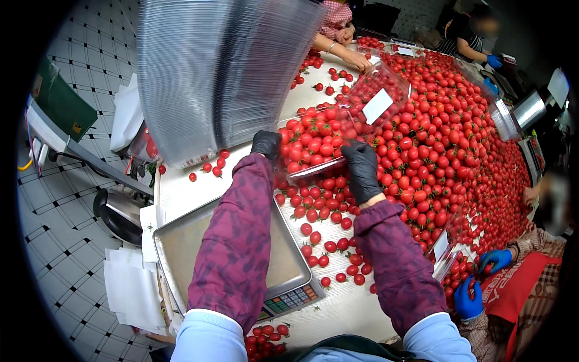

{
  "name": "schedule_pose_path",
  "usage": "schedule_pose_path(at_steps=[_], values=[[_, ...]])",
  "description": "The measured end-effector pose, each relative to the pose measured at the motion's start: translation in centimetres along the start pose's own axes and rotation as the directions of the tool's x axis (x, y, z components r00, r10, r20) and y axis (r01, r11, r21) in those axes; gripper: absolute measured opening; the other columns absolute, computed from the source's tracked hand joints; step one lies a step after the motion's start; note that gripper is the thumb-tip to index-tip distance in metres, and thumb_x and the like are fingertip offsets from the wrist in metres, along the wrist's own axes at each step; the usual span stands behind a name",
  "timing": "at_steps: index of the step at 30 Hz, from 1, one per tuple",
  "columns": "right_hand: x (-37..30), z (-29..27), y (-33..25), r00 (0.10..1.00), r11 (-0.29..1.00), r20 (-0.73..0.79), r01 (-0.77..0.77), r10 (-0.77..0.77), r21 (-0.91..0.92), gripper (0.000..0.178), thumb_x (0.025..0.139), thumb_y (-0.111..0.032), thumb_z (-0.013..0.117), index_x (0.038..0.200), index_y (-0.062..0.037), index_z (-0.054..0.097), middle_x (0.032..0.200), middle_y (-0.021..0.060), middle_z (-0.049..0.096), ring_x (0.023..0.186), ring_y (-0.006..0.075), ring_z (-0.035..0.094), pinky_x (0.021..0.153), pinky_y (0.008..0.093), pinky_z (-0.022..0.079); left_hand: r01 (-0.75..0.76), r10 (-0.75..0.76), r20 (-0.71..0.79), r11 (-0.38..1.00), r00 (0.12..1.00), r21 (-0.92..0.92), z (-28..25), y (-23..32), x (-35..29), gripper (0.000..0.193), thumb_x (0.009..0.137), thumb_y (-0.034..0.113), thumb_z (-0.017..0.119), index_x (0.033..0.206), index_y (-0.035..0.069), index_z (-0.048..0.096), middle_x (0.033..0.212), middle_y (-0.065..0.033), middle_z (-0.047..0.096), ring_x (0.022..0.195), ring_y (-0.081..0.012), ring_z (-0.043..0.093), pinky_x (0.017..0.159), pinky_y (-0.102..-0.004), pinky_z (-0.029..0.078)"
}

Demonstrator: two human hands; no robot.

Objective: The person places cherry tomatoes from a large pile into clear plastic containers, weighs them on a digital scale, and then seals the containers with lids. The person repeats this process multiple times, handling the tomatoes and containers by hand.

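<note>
My hands, both in black gloves, hold a clear plastic punnet point(316, 169) heaped with red cherry tomatoes point(313, 142). My left hand point(266, 145) is closed at its left side, fingertips partly hidden. My right hand point(362, 172) grips the near right corner, fingers curled over the rim. Just beyond it a clear plastic cover with a white label point(378, 106) lies over tomatoes; I cannot tell if the two are joined. Under my left forearm sits a weighing scale point(283, 241) with a bare metal pan. Loose tomatoes point(324, 213) are scattered between my arms.
A tall stack of nested clear punnets point(187, 78) rises at the left. A large tomato pile point(434, 133) covers the table to the right. One co-worker's blue-gloved hands point(469, 297) are at lower right; another person's bare hand point(356, 59) reaches in from the far side.
</note>
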State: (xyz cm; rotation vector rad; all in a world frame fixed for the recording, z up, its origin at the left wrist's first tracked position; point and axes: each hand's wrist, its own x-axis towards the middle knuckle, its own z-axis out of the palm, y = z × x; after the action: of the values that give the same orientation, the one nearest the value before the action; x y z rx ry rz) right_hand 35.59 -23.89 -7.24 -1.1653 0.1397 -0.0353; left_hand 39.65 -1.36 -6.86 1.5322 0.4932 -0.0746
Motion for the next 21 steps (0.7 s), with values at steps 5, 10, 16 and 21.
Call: schedule_pose_path(at_steps=[5,10,16,21], values=[[-4.7,0.1,-6.3,0.998,0.982,-0.003,0.062,-0.062,0.180,0.018,0.075,0.001,0.062,0.089,-0.0075,0.054,0.082,-0.0026,0.054,0.072,0.0077,0.051,0.064,0.0236,0.043,-0.117,0.122,0.033,0.983,0.992,-0.139,0.8,3.2,-6.9,0.011,0.078,0.013,0.061,0.083,0.006,0.054,0.069,-0.0021,0.051,0.059,-0.0120,0.047,0.055,-0.0289,0.044],[-8.8,1.2,-9.9,0.977,0.945,0.208,-0.111,0.048,0.307,0.034,0.080,-0.007,0.063,0.113,-0.0058,0.052,0.109,0.0045,0.056,0.098,0.0136,0.057,0.079,0.0258,0.051,-0.214,0.244,0.110,0.948,0.964,-0.234,-1.7,4.2,-17.2,0.024,0.085,0.023,0.063,0.094,0.006,0.049,0.090,-0.0031,0.051,0.082,-0.0121,0.053,0.070,-0.0293,0.048],[-14.4,5.5,-9.9,0.922,0.948,0.386,-0.145,0.025,0.284,0.033,0.090,-0.024,0.056,0.116,-0.0036,0.052,0.108,0.0050,0.058,0.098,0.0134,0.057,0.081,0.0273,0.048,-0.181,0.174,-0.054,0.908,0.983,-0.377,-7.9,1.7,-25.9,0.025,0.086,0.020,0.062,0.104,0.007,0.051,0.098,-0.0041,0.054,0.088,-0.0127,0.055,0.078,-0.0321,0.049],[-16.9,8.7,-6.6,0.900,0.979,0.434,-0.051,-0.041,0.199,0.036,0.090,-0.027,0.055,0.115,-0.0013,0.054,0.106,0.0065,0.059,0.098,0.0163,0.056,0.086,0.0303,0.045,-0.407,0.369,-0.362,0.913,0.856,-0.031,-11.4,-4.6,-29.0,0.073,0.083,0.024,0.065,0.141,0.010,0.023,0.136,-0.0111,0.036,0.119,-0.0248,0.042,0.096,-0.0375,0.040]])
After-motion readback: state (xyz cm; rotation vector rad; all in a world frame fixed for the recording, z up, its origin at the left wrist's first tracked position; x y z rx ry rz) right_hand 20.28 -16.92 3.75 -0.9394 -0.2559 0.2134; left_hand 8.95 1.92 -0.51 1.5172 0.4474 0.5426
